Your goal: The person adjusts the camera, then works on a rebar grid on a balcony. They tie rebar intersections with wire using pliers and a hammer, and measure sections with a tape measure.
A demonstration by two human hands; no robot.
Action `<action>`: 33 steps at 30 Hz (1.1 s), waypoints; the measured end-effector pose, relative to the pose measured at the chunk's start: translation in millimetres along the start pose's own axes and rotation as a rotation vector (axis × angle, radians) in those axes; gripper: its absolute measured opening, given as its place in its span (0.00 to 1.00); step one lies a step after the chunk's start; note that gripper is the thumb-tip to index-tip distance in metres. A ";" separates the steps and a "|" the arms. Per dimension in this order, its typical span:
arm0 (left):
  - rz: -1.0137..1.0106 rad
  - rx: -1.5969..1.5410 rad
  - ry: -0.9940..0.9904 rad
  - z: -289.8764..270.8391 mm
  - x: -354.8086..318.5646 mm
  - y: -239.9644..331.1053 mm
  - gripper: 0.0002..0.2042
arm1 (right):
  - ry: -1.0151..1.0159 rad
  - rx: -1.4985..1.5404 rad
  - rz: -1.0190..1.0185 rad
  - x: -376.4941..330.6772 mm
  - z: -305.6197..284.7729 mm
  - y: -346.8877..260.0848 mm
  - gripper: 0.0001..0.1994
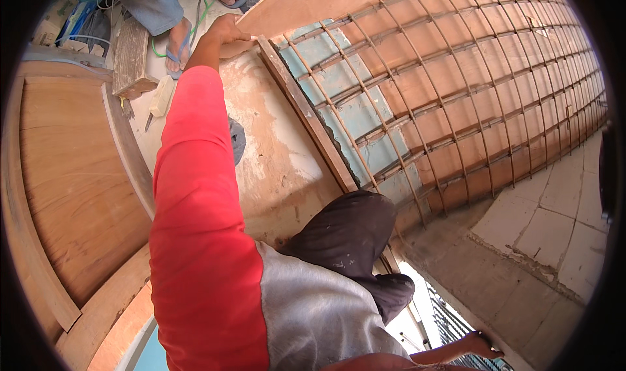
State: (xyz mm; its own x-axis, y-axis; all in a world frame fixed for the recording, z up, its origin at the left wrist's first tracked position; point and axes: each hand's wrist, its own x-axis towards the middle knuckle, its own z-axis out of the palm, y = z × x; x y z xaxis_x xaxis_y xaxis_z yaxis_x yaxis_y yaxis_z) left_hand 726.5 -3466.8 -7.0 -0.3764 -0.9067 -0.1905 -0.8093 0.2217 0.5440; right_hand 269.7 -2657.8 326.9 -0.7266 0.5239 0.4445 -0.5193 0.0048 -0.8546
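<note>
My left arm, in a red sleeve, reaches far forward. My left hand is closed at the near left corner of a thin plywood sheet, its fingers around the edge. Just right of the fingertips is the far end of a narrow wooden strip, which runs back to my bent knee. Right of the strip lies a grid of tied steel bars over plywood and pale blue panels. Low at the right, my right hand has curled fingers beside a ledge edge; a small dark shape shows there, too unclear to name.
Another person's sandalled feet stand at the far left, near a rough wood block and a green cord. A framed wooden panel fills the left side. White tiles lie at right, and an opening with bars shows below.
</note>
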 end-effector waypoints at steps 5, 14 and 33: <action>0.016 0.082 0.065 23.1 -13.1 -0.6 0.26 | -0.036 0.048 0.010 11.1 -12.2 6.1 0.35; -0.079 0.168 0.153 27.3 -19.5 14.1 0.25 | -0.009 0.086 0.020 2.8 -0.9 -1.9 0.35; -0.083 0.109 0.234 39.7 -19.7 0.2 0.22 | -0.067 0.134 0.042 -18.3 9.1 -11.8 0.37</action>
State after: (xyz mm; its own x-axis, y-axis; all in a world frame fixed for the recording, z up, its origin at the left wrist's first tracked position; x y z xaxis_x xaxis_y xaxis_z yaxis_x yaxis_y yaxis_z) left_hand 715.8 -3434.6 -35.5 -0.2028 -0.9788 -0.0300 -0.8814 0.1691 0.4410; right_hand 285.1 -2675.2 331.3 -0.7749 0.4632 0.4301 -0.5403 -0.1322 -0.8310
